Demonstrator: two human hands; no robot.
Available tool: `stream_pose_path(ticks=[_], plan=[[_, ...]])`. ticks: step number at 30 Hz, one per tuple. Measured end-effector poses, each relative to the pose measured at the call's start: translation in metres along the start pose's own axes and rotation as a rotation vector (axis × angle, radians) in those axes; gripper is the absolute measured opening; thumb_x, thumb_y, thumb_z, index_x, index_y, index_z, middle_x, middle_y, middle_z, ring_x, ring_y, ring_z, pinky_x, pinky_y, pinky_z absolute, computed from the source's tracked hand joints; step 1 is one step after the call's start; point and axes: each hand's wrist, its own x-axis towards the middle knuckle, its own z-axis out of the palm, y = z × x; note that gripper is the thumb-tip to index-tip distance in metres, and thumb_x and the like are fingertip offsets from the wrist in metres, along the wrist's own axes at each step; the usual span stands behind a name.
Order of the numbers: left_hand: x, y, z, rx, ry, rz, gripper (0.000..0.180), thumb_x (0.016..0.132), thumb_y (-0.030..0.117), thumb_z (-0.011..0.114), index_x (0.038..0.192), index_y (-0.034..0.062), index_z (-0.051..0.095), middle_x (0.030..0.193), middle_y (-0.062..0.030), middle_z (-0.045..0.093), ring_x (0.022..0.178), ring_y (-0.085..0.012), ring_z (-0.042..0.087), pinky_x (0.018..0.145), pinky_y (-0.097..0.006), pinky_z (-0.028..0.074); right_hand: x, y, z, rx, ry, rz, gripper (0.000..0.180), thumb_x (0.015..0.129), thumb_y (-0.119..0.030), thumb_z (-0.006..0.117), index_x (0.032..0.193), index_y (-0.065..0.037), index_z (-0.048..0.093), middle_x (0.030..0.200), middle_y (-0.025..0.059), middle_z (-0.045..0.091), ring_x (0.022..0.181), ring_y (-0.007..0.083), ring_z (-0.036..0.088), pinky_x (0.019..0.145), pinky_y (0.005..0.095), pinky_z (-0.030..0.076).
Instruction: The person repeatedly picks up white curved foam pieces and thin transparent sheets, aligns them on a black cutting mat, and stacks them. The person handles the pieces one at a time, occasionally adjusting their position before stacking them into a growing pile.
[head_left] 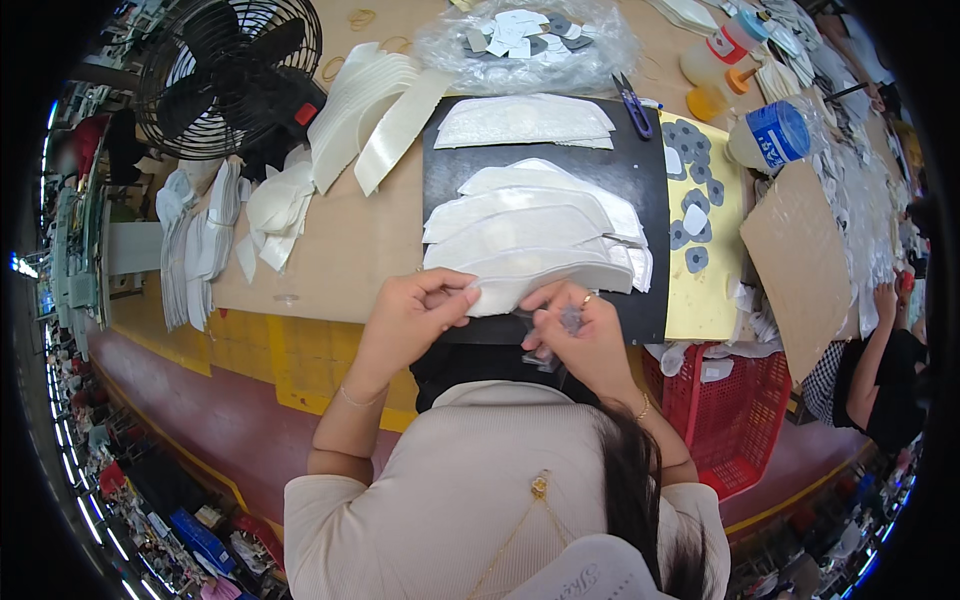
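Over the near edge of a black board (645, 320), my left hand (420, 315) is closed in a pinch on the left end of a white curved fabric piece (500, 292). My right hand (578, 330) touches the lower edge of that same piece with its fingertips, and its curled fingers hold crumpled clear plastic (571, 319). Beyond my hands, several similar white pieces (530, 212) overlap in a fanned row. Farther up the board lies another white stack (525, 120). What the fingers press on underneath is hidden.
Purple-handled snips (637, 112) lie at the board's far right corner. Grey patches (685, 140) rest on a yellow sheet (715, 290). Bottles (770, 137) stand at right, a black fan (230, 75) at far left. A red basket (725, 420) sits below the table; a co-worker's arm (873, 345) shows beyond.
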Motion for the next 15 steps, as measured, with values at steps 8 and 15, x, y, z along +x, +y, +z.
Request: stream_pose_path(ticks=[8,15], plan=[[0.004,0.003,-0.003,-0.1,-0.069,0.015,0.019,0.091,0.006,0.066,0.105,-0.007,0.068,0.089,-0.0123,0.07,0.075,-0.0145,0.069,0.066,-0.023,0.057,-0.002,0.001,-0.026,0.084,0.17,-0.071,0.023,0.085,-0.003,0.071,0.088,-0.004,0.049,0.092,0.01,0.066,0.081,0.0153,0.067,0.071,0.0265,0.057],[-0.009,0.021,0.0,0.129,-0.111,0.217,0.017,0.092,0.003,0.063,0.104,-0.0078,0.068,0.09,-0.0137,0.07,0.078,-0.0178,0.071,0.067,-0.024,0.058,-0.006,-0.009,-0.035,-0.561,0.133,-0.003,0.032,0.08,-0.009,0.079,0.087,-0.006,0.048,0.087,0.0053,0.062,0.067,0.009,0.058,0.061,0.0226,0.05]])
